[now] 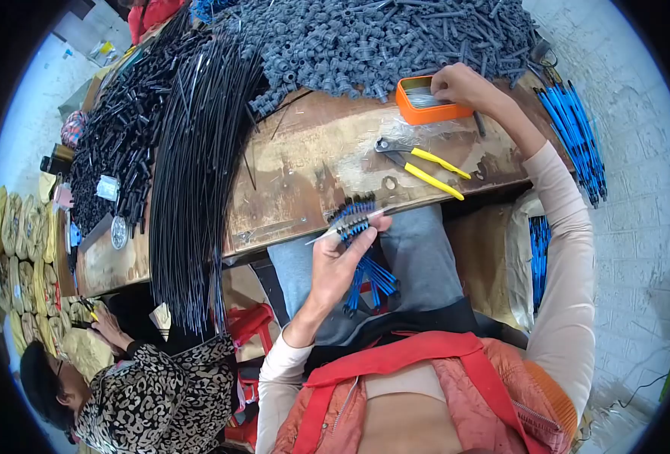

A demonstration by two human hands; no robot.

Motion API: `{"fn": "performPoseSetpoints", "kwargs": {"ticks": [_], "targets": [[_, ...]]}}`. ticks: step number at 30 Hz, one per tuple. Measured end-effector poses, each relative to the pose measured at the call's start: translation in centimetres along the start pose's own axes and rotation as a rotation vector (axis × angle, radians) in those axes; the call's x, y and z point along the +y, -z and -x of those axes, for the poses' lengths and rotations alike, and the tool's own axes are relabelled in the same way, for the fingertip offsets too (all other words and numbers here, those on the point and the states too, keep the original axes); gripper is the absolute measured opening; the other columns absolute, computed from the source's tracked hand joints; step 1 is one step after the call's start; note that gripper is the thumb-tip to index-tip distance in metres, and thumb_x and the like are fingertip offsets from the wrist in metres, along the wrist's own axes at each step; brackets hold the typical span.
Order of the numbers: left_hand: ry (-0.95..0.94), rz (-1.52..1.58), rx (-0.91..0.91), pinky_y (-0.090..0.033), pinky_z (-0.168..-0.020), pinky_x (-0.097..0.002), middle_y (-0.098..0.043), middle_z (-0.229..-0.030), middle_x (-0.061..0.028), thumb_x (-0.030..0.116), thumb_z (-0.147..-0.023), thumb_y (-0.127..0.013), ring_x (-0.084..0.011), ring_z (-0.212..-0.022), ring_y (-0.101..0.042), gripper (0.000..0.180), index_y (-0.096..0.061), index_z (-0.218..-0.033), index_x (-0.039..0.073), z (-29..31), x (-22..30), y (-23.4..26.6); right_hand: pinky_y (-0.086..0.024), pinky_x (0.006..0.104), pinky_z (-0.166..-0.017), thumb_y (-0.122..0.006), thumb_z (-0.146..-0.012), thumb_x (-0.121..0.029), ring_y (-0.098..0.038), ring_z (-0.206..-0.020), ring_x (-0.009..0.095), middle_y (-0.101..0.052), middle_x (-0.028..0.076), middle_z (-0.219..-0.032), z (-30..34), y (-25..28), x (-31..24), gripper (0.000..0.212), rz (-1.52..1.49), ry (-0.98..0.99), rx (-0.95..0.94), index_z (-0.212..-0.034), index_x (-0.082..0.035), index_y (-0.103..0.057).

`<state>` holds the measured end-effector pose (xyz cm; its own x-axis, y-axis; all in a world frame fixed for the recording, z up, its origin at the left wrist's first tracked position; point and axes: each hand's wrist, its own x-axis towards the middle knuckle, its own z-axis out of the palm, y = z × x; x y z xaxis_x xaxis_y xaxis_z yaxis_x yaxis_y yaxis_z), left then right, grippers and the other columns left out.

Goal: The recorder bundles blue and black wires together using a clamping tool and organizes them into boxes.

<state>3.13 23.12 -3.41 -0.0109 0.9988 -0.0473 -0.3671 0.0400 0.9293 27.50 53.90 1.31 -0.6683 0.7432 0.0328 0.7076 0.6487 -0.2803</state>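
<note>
Nearest the body, over the lap, the left hand [340, 261] is clamped round a bundle of blue rods [361, 250], thumb across the top where the rods' dark ends fan out at the edge of the workbench [304, 163]. The bundle hangs down from the fist toward the knees, its lower ends splayed and uneven. A thin pale sliver sticks out sideways from the top of the bundle; it may be a wire or pin, but the view is too small to say.

Farther out, the right hand [463, 85] reaches across the bench to a small orange tin [425, 102], fingers curled at its rim and dipping inside. Whether they have closed on anything I cannot tell.

The step in hand looks like fetching a small piece from the tin for the held bundle. The next move would call for a fine pinch and for the left hand to keep the bundle's top steady.

Yellow-handled pliers [422, 165] lie untouched between the two hands. Beyond them rises a heap of grey plastic parts [380, 38], with long black rods [198, 159] draped over the bench to the left.
</note>
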Motion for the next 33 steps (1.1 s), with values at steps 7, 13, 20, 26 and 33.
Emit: {"fn": "performPoseSetpoints", "kwargs": {"ticks": [7, 13, 20, 26, 33], "targets": [[0.033, -0.116, -0.123, -0.047, -0.091, -0.0281, -0.071, -0.103, -0.0063, 0.006, -0.094, -0.061, -0.0120, -0.100, -0.063, 0.022, -0.067, -0.114, 0.000, 0.7, 1.8, -0.5, -0.047, 0.0341, -0.064, -0.062, -0.078, -0.005, -0.057, -0.067, 0.025, -0.059, 0.012, -0.075, 0.9, 0.3, 0.0, 0.007, -0.033, 0.184, 0.210, -0.082, 0.001, -0.061], [-0.229, -0.476, -0.225, -0.051, -0.083, -0.0273, -0.072, -0.100, -0.0064, 0.006, -0.091, -0.063, -0.0117, -0.091, -0.066, 0.018, -0.070, -0.107, 0.002, -0.9, 1.8, 0.6, -0.045, 0.0314, -0.063, -0.060, -0.079, -0.001, -0.054, -0.068, 0.021, -0.051, 0.010, -0.080, 2.2, 0.7, -4.0, 0.009, -0.029, 0.314, 0.366, -0.088, 0.000, -0.057], [-0.126, -0.172, -0.140, -0.049, -0.090, -0.0284, -0.071, -0.106, -0.0073, 0.005, -0.093, -0.061, -0.0139, -0.100, -0.064, 0.017, -0.069, -0.107, 0.000, -0.6, 1.0, 1.2, -0.044, 0.0293, -0.057, -0.061, -0.083, 0.001, -0.052, -0.060, 0.016, -0.057, 0.008, -0.077, 10.1, 0.3, -16.5, 0.017, -0.338, 0.315, 0.309, -0.100, -0.002, -0.061], [-0.103, -0.138, -0.135, -0.050, -0.091, -0.0296, -0.071, -0.106, -0.0089, 0.008, -0.094, -0.062, -0.0157, -0.101, -0.065, 0.019, -0.068, -0.110, 0.000, -0.6, 1.0, 1.5, -0.043, 0.0274, -0.055, -0.066, -0.083, 0.000, -0.054, -0.062, 0.016, -0.062, 0.007, -0.082, 11.5, 0.1, -18.2, 0.019, -0.378, 0.331, 0.280, -0.102, -0.003, -0.065], [-0.094, -0.103, -0.097, -0.051, -0.091, -0.0301, -0.071, -0.105, -0.0092, 0.006, -0.094, -0.061, -0.0163, -0.102, -0.065, 0.019, -0.067, -0.111, -0.002, -0.6, 1.2, 1.4, -0.043, 0.0323, -0.059, -0.062, -0.080, 0.004, -0.053, -0.068, 0.021, -0.051, 0.008, -0.082, 12.2, -0.4, -19.7, 0.039, -0.327, 0.404, 0.319, -0.118, -0.007, -0.063]]}}
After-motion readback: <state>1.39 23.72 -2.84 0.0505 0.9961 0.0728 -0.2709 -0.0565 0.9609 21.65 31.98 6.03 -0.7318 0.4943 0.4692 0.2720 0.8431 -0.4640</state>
